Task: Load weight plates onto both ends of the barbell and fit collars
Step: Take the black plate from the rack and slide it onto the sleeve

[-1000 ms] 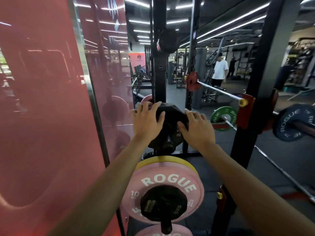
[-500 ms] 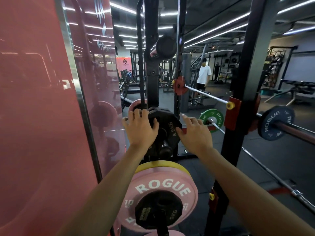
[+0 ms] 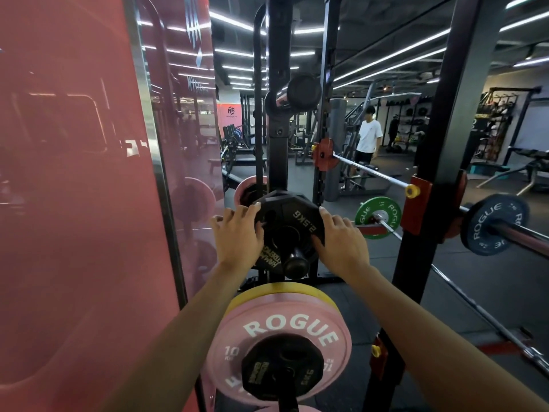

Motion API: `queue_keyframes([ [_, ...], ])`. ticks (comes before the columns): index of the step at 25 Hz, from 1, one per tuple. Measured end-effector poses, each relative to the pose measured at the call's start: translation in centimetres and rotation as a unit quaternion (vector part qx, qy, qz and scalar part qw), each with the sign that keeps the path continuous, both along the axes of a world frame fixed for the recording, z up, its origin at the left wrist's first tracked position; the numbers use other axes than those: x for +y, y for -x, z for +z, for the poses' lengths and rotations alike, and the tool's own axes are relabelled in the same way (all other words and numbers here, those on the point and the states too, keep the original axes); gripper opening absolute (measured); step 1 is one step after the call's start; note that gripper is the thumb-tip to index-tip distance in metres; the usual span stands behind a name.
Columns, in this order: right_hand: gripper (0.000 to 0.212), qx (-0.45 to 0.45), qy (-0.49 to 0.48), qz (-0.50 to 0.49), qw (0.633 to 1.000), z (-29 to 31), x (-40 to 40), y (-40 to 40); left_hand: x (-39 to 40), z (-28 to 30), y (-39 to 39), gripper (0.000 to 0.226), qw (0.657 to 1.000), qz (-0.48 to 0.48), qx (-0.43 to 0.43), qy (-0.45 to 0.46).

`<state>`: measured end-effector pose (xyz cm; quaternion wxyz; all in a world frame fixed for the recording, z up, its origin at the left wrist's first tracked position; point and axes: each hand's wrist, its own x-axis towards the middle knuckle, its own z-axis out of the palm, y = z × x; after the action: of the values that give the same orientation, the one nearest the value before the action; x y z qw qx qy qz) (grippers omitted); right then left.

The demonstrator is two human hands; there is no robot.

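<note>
Both my hands on the small black plate at the rack's storage peg.

My left hand (image 3: 237, 236) and right hand (image 3: 341, 239) curl around opposite edges of the 2.5 kg plate (image 3: 289, 224), which sits on its peg above the pink plate (image 3: 282, 319); the barbell (image 3: 523, 236) rests to the right.

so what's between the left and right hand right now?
In the head view, the black 2.5 kg plate sits on its storage peg between them; left hand and right hand grip its opposite edges.
</note>
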<state>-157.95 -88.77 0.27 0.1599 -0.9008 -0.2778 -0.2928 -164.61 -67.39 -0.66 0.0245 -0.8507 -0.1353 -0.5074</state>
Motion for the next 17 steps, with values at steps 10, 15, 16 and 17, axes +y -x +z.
queue_keyframes([
  [10,0.069,0.005,0.001,0.017,1.0,0.2,0.0,-0.1,0.7,-2.4,1.5,0.023,0.99,-0.034,0.05,0.128],
  [15,0.075,0.019,-0.005,0.019,1.0,0.2,0.6,-0.7,0.6,-2.1,1.6,0.034,0.979,-0.048,0.062,0.189],
  [16,0.075,0.021,-0.005,0.014,1.0,0.2,0.8,-0.9,0.6,-1.6,1.4,0.038,0.98,-0.045,0.062,0.182],
  [17,0.076,0.025,-0.006,0.009,1.0,0.3,0.9,-1.1,0.4,-1.1,1.2,0.04,0.983,-0.036,0.065,0.166],
])
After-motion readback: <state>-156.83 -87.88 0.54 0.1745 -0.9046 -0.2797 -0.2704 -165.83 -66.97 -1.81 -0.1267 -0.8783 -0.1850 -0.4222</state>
